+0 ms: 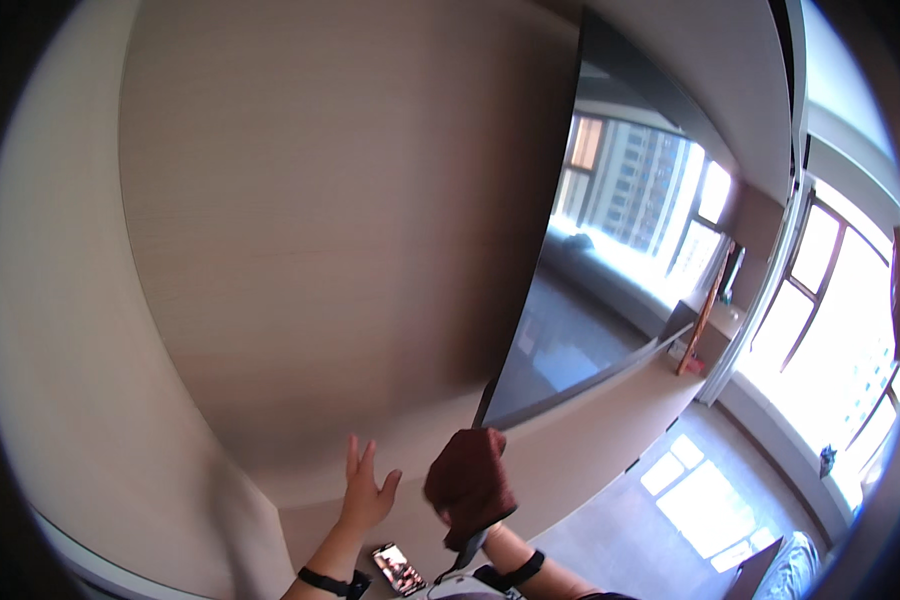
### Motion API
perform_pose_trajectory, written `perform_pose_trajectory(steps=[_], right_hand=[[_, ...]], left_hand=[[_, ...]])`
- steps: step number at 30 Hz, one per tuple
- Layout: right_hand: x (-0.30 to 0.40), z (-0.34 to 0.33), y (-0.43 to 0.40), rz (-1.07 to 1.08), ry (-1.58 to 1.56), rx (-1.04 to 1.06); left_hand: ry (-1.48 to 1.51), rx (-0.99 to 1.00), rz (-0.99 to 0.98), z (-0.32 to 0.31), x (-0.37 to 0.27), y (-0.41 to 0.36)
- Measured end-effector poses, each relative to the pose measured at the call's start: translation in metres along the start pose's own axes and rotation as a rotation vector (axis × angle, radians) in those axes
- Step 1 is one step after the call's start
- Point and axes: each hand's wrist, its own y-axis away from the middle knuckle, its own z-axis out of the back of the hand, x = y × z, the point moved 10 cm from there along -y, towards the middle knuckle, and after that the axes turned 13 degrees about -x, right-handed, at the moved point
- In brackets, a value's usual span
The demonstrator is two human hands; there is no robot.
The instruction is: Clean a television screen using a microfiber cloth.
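Observation:
Near the bottom centre, my left hand (367, 491) is raised with its fingers spread and holds nothing. To its right, my right hand (469, 491) is mostly hidden by a dark red cloth (471, 480), which is wrapped over or held in it. The cloth is close to the lower corner of a large glossy flat screen (607, 277); whether they touch cannot be told. A phone (398, 568) with a lit display lies below, between my forearms. Each wrist wears a black band.
Wood-grain wall panels (307, 225) fill the left and centre. A pale ledge (592, 450) runs below the screen, with a slanted wooden-coloured frame (701, 322) at its far end. Bright windows (810, 292) are at right, above a sunlit floor (690, 495).

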Motion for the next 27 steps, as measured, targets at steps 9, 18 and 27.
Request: perform_pose_trajectory(steps=[9,18,27], right_hand=[[-0.020,-0.052,0.094,-0.384,-0.931,-0.297],[-0.063,-0.062,0.088,-0.334,-0.684,-0.693],[-0.179,-0.110,0.066,-0.394,-1.402,-0.418]], left_hand=[[0.140,0.085,0.072,-0.052,-0.012,-0.001],[0.129,0.170,0.153,-0.087,-0.023,0.017],[0.143,-0.027,0.368,-0.157,-0.056,-0.013]])
